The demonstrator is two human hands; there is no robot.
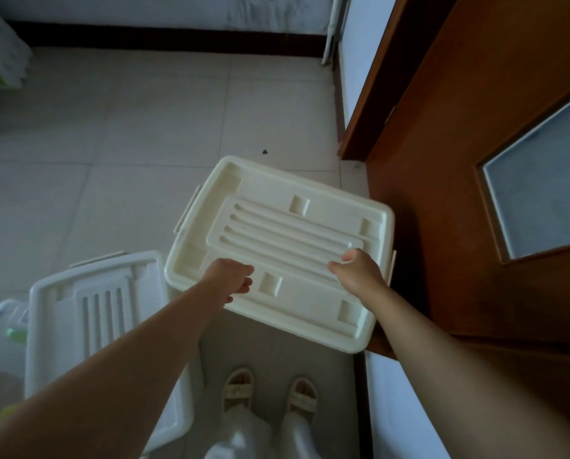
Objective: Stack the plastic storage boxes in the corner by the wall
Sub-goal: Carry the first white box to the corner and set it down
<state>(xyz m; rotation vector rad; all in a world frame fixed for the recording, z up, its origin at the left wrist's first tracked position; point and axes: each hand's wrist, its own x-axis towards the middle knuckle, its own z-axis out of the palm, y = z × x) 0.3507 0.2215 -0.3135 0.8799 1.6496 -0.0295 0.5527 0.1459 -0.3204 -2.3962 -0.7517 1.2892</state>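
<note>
At the far left edge a clear box with a blue handle (1,329) sits on the floor, partly cut off. Just beside it stands a white box (88,313) with its ribbed lid on, low on the tiled floor (111,127). Next comes the left hand (232,276), fingers curled loosely into a near fist, resting on the lid of the cream box (277,233); whether it grips a ridge or only presses down I cannot tell. The cream box sits higher than the white one and slightly skewed, its right edge close against the wooden door (475,160); what it rests on is hidden beneath it. The right hand (359,270) lies on the same lid, thumb and fingers bent and pinched at a raised ridge.

The far corner by the wall (330,54) looks bare, well apart from the boxes. My judgement is that the stacking has barely begun: no box stands in the corner yet, and all three remain to be carried over.
</note>
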